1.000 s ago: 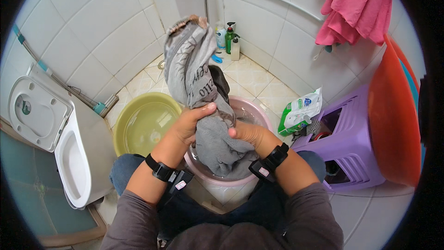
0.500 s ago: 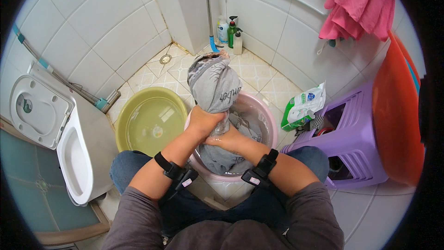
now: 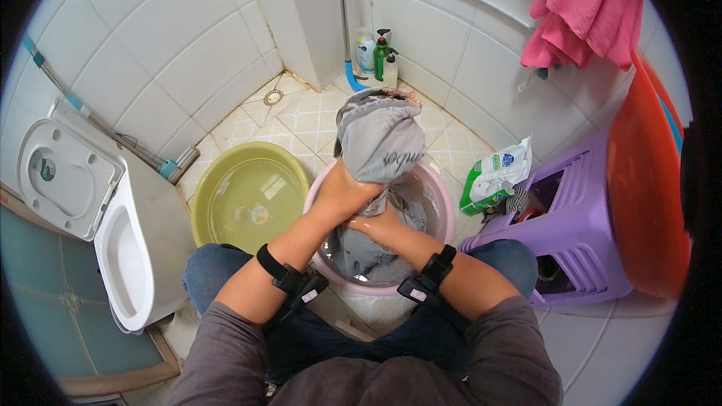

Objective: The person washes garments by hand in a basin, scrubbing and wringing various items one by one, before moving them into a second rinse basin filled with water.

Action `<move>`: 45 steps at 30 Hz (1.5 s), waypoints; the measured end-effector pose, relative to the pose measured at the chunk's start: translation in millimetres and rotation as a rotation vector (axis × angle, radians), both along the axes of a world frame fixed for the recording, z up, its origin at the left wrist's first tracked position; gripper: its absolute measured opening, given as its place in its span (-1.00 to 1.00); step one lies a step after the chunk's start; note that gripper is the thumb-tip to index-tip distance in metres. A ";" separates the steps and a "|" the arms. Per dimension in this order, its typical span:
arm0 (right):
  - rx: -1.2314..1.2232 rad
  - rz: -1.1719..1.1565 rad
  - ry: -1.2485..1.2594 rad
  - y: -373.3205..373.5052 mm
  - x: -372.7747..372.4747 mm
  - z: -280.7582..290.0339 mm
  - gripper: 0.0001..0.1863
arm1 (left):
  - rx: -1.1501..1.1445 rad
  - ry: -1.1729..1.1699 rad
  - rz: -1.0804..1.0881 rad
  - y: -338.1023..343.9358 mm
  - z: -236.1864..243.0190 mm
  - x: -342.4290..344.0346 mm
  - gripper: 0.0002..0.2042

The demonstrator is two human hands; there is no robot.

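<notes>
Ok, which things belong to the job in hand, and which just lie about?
In use:
- grey garment, in left hand and right hand
- pink basin beneath
- yellow-green basin, probably

Apparently idle:
- green-white packet
- purple stool
- bottles
- pink cloth

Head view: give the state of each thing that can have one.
Gray printed garment: bunched, gripped
Left hand: closed on garment
Right hand: closed on garment
Green basin: holding water
Pink basin: holding water, gray cloth
Toilet lid: raised
Pink cloth: hanging
Red basin: on edge
Pump bottles: upright
</notes>
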State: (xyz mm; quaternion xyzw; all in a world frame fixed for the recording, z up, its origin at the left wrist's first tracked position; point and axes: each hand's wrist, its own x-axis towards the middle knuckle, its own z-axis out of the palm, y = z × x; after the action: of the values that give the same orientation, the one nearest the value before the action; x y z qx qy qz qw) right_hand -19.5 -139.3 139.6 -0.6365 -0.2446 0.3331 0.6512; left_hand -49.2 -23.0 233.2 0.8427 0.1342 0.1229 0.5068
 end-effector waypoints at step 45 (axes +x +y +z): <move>0.243 0.211 0.224 -23.1 46.8 109.9 -0.17 | -0.568 0.210 -0.634 -7.0 -50.9 -19.0 -0.35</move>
State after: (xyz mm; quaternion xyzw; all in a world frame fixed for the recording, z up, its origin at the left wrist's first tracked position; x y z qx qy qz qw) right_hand 27.3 -162.4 249.5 -0.4830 -0.2746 0.4363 0.7078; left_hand -68.2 -30.0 182.3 0.6773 -0.0520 -0.1669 0.7146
